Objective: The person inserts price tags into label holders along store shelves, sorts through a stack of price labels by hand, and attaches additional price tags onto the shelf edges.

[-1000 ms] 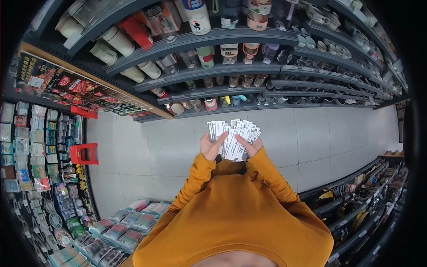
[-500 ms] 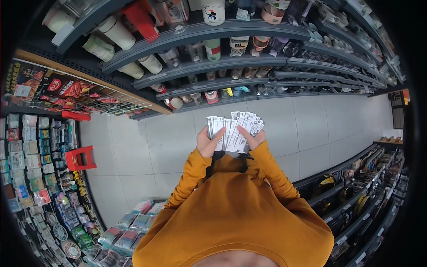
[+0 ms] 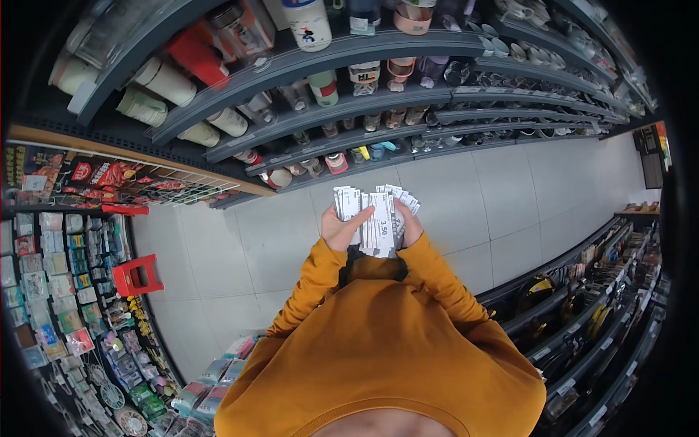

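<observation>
Several white printed price labels (image 3: 380, 220) are fanned out in front of my body, one marked 3.50. My left hand (image 3: 341, 229) is closed on the left part of the fan, its thumb lying over the labels' face. On the right side, my right hand (image 3: 409, 223) grips the other labels from the edge and behind, and its fingers are partly hidden by them. The two bunches overlap in the middle.
Curved-looking shelves (image 3: 291, 116) with bottles and cups run across the top. A red stool (image 3: 138, 275) stands on the tiled floor (image 3: 284, 233) at the left. Packaged goods hang at far left; pans fill racks (image 3: 575, 328) at lower right.
The left-hand labels have shifted right over the middle of the fan. My right thumb has moved from the labels' face toward their right edge. The view has turned slightly.
</observation>
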The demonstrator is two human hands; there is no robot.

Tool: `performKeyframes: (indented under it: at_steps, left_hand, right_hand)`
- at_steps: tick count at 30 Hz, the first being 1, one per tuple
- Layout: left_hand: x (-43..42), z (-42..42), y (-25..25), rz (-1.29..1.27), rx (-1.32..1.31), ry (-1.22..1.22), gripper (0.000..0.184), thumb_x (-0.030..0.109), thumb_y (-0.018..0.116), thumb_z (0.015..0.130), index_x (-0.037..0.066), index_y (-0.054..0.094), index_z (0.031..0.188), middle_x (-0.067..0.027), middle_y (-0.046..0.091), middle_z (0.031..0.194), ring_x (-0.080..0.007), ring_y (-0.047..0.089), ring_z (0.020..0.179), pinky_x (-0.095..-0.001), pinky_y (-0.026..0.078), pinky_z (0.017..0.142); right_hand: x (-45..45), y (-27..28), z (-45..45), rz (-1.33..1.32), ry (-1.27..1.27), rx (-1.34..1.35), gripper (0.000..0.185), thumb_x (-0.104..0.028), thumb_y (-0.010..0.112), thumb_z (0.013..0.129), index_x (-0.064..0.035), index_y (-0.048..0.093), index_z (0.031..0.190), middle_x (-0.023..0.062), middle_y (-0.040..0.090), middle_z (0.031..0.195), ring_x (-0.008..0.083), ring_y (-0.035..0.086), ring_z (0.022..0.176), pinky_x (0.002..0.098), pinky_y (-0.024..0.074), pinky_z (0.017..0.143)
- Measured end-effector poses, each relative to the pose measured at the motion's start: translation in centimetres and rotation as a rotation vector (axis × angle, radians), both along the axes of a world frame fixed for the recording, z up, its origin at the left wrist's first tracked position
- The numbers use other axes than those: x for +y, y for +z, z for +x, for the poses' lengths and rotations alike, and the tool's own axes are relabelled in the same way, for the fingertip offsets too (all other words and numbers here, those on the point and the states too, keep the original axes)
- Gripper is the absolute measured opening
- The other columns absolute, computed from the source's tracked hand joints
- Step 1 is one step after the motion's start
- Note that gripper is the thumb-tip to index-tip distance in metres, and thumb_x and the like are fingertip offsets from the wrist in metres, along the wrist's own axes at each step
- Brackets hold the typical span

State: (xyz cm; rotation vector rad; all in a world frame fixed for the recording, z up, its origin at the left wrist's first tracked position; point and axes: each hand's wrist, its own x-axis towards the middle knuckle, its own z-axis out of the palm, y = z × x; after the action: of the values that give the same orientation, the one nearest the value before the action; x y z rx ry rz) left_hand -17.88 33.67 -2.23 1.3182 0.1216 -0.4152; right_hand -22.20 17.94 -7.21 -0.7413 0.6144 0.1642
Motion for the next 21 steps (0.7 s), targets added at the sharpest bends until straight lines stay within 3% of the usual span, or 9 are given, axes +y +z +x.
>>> performKeyframes:
  at_steps: [1,4,7,10,16,19,21]
  left_hand:
    - [-1.1,0.0,0.0,-0.002,-0.007,-0.004,0.025,0.002,0.074,0.076,0.0,0.061,0.098,-0.005,0.066,0.092,-0.0091,0.061,0.08,-0.023,0.05,0.072]
    - [-4.7,-0.4,-0.3,0.015,-0.001,-0.047,0.026,0.003,0.074,0.076,0.0,0.061,0.098,-0.0048,0.066,0.093,-0.0091,0.061,0.081,-0.023,0.049,0.073]
    - [-9.3,-1.0,-1.2,-0.024,0.027,-0.06,0.026,0.005,0.075,0.077,-0.001,0.061,0.098,-0.0045,0.066,0.092,-0.0092,0.061,0.081,-0.0231,0.049,0.072]
    - [-13.8,-1.6,-1.3,-0.016,0.111,-0.019,0.025,0.007,0.074,0.078,0.0,0.061,0.098,-0.0047,0.066,0.092,-0.0096,0.061,0.079,-0.0233,0.05,0.071]
    - [-23.3,-3.4,2.3,-0.057,0.197,0.02,0.023,0.006,0.071,0.081,-0.001,0.061,0.1,-0.0059,0.066,0.093,-0.0104,0.062,0.082,-0.0237,0.049,0.073]
    - [-29.6,-5.4,1.7,0.115,0.023,-0.162,0.031,0.007,0.071,0.08,-0.002,0.058,0.107,-0.0062,0.064,0.098,-0.0107,0.06,0.087,-0.0243,0.049,0.077]
    - [-33.0,-6.7,1.3,0.098,-0.029,-0.225,0.034,0.006,0.072,0.078,-0.003,0.057,0.108,-0.0067,0.064,0.099,-0.0107,0.061,0.088,-0.0245,0.049,0.078]
  right_hand:
    - [-0.9,0.4,-0.1,0.05,0.009,-0.004,0.038,-0.032,0.06,0.09,0.0001,0.059,0.112,0.0068,0.064,0.102,0.0117,0.059,0.089,0.0248,0.0464,0.078]
    - [-3.6,1.1,-1.0,-0.391,0.009,-0.122,0.035,-0.027,0.061,0.09,0.0008,0.059,0.11,0.0065,0.064,0.102,0.0114,0.059,0.091,0.0248,0.0465,0.079]
    - [-7.9,2.5,-1.8,-0.488,0.015,-0.174,0.032,-0.022,0.063,0.089,0.0016,0.059,0.11,0.0067,0.064,0.101,0.011,0.059,0.091,0.0251,0.0467,0.079]
    - [-13.8,3.4,-2.6,-0.474,-0.028,-0.13,0.027,-0.015,0.063,0.087,0.0018,0.059,0.108,0.0077,0.064,0.101,0.0129,0.061,0.088,0.026,0.0484,0.078]
    - [-25.9,3.1,-5.0,0.013,0.022,-0.15,0.031,-0.016,0.059,0.089,0.0037,0.055,0.113,0.0106,0.064,0.101,0.0186,0.064,0.088,0.0283,0.0504,0.079]
    - [-28.9,3.1,-6.3,-0.231,0.021,-0.117,0.032,-0.02,0.059,0.091,0.0023,0.056,0.113,0.0083,0.064,0.101,0.0141,0.062,0.089,0.027,0.0492,0.078]
    - [-30.7,4.0,-7.1,-0.404,0.015,-0.205,0.034,-0.019,0.062,0.089,0.0021,0.056,0.114,0.0069,0.064,0.1,0.011,0.059,0.09,0.0264,0.048,0.078]
